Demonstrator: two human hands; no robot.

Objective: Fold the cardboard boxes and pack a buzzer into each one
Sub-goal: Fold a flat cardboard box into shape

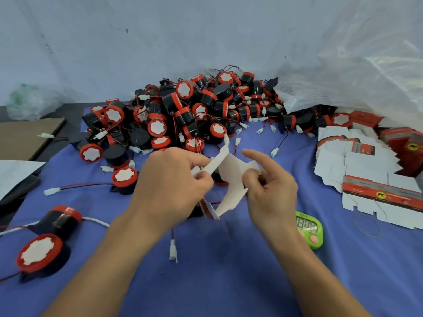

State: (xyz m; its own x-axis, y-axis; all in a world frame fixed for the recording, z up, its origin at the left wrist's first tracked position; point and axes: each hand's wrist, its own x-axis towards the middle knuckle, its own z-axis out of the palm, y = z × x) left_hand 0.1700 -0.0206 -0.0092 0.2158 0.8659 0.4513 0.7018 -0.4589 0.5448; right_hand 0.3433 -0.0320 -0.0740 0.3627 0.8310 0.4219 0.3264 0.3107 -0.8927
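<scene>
A partly folded cardboard box (231, 179), white inside and red outside, hangs above the blue cloth between both hands. My left hand (169, 186) grips its left flap with curled fingers. My right hand (267, 191) pinches the right side, its index finger stretched out over the card. A large heap of black and red buzzers (183, 110) with red and black wires lies behind the hands. One buzzer (124, 180) sits just left of my left hand, and two more buzzers (43, 245) lie at the near left.
Flat unfolded boxes (357, 165) are stacked at the right, beside red printed ones. A green timer (309, 232) lies by my right wrist, a rubber band (366, 225) beyond it. Clear plastic sheeting (354, 65) hangs at the back right. Brown cardboard (25, 136) lies far left.
</scene>
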